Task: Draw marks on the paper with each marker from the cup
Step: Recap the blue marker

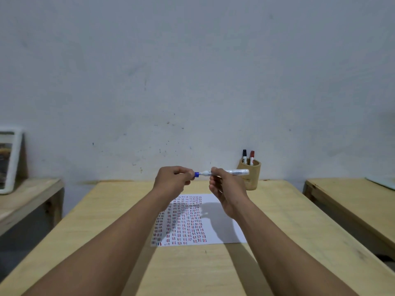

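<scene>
Above the marked white paper [213, 221] on the smooth wooden table [288, 221], the right hand [226, 189] pinches a cylindrical white marker [226, 172]; the left hand [173, 180] fingers grip its blue cap [196, 174]. Two markers stand in the round cup [252, 176].

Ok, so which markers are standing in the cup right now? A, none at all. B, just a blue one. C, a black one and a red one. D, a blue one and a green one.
C: the cup holds a black-capped marker and a red-capped marker, while the blue marker is held between the left hand and right hand.
</scene>
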